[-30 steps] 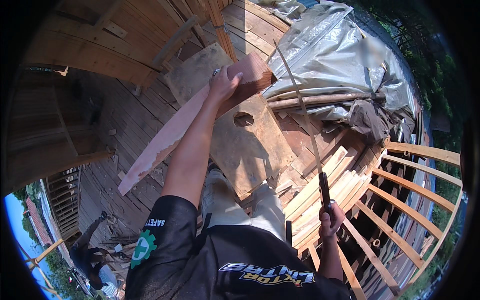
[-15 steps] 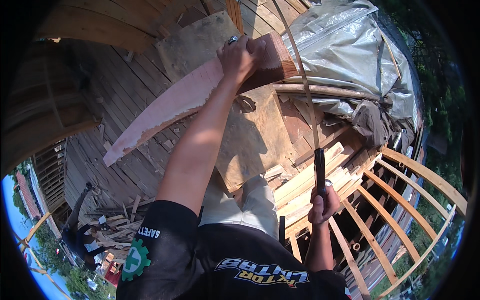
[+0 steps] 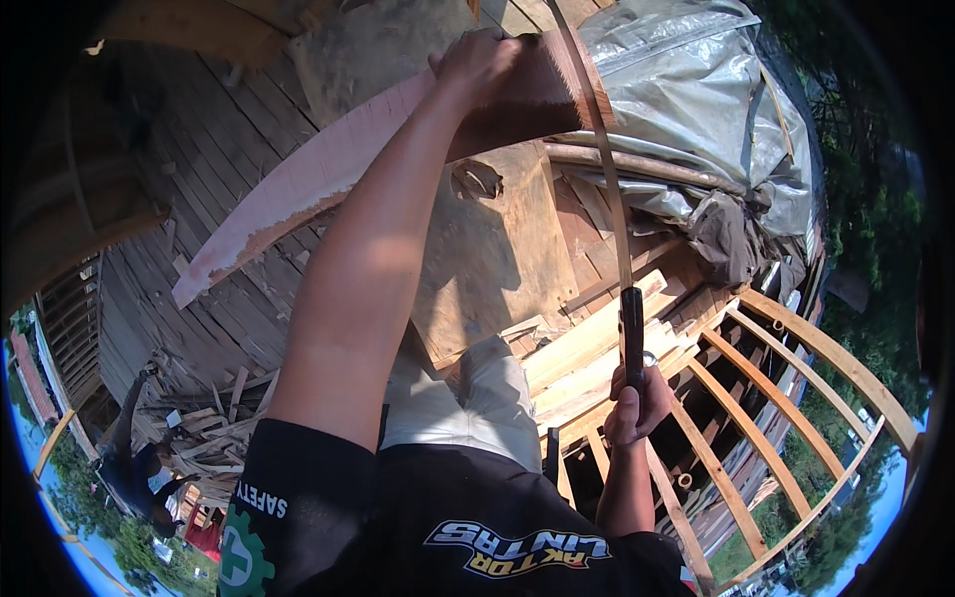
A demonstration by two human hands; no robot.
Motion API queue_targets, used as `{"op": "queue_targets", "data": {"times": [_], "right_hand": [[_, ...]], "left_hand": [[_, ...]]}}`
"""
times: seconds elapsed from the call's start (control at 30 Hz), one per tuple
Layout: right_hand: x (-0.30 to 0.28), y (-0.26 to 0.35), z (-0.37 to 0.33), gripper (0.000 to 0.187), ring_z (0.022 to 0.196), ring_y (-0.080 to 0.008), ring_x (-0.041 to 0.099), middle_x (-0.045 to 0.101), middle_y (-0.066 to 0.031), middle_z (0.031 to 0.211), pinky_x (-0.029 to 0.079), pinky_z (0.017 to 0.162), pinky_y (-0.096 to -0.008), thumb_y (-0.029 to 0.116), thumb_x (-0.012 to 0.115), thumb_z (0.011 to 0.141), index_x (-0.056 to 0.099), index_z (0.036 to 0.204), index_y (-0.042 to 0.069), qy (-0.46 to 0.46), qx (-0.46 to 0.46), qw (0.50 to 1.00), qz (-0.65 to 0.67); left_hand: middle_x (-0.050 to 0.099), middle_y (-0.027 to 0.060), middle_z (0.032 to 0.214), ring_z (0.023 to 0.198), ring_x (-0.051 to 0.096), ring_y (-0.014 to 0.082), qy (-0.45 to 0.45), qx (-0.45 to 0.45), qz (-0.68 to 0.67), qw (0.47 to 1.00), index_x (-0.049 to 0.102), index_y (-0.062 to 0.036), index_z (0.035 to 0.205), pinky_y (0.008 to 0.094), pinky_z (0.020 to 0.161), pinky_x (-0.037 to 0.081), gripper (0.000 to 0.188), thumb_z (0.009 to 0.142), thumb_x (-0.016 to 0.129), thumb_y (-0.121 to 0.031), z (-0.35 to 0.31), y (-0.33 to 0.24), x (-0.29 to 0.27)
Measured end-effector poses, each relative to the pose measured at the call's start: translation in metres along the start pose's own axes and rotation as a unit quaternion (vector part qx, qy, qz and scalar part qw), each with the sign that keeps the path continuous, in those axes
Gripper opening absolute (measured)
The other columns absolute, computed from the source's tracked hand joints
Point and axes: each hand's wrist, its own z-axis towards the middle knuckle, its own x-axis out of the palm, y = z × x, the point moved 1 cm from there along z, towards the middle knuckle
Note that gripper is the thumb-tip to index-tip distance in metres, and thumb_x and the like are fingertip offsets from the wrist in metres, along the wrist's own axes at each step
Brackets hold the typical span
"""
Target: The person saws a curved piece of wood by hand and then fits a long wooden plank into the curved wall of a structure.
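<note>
A long, curved timber (image 3: 328,159) with a pinkish face tapers toward the left and ends in a thick, squared block at the right. My left hand (image 3: 480,65) grips it near the thick end, fingers over its far edge. In my right hand (image 3: 639,406) is the black handle of a handsaw (image 3: 614,199), its narrow blade seen nearly edge-on. That blade runs up across the timber's right end, and a toothed line shows on the wood beside it. The blade's tip lies beyond the upper edge of the view.
Plywood (image 3: 487,259) lies under the timber on a plank floor (image 3: 199,149). Grey plastic sheeting (image 3: 676,90) covers something at the right. Pale boards (image 3: 587,358) and curved wooden ribs (image 3: 786,428) over an opening are at lower right. Scrap wood (image 3: 219,428) and a person (image 3: 149,478) are at lower left.
The saw blade has come left onto the timber's end, where before it stood just beside it. The timber and my left hand sit a little higher in view.
</note>
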Motion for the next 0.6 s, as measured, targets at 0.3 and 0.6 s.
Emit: {"op": "queue_targets", "data": {"times": [0.3, 0.6], "right_hand": [[-0.004, 0.011, -0.010, 0.040, 0.045, -0.0125, 0.042, 0.048, -0.0055, 0.054, 0.030, 0.044, -0.0252, 0.036, 0.057, 0.086, 0.050, 0.068, 0.001, -0.004, 0.015, 1.000, 0.000], [-0.006, 0.007, -0.021, 0.046, 0.047, -0.0112, 0.044, 0.049, -0.0058, 0.055, 0.032, 0.046, -0.0249, 0.043, 0.057, 0.087, 0.050, 0.069, 0.001, 0.015, 0.003, 1.000, -0.020]], "left_hand": [[0.067, 0.0194, 0.108, 0.107, 0.061, 0.0337, -0.080, -0.049, 0.051, 0.994, 0.071, -0.0116, 0.103, 0.0508, 0.093, 0.040, 0.047, 0.083, 0.056, -0.052, -0.003, -0.015, 0.007], [0.068, 0.0199, 0.103, 0.102, 0.062, 0.0375, -0.158, -0.028, 0.079, 0.984, 0.071, -0.0083, 0.100, 0.0515, 0.090, 0.043, 0.039, 0.086, 0.053, -0.040, -0.024, -0.034, -0.001]]}}
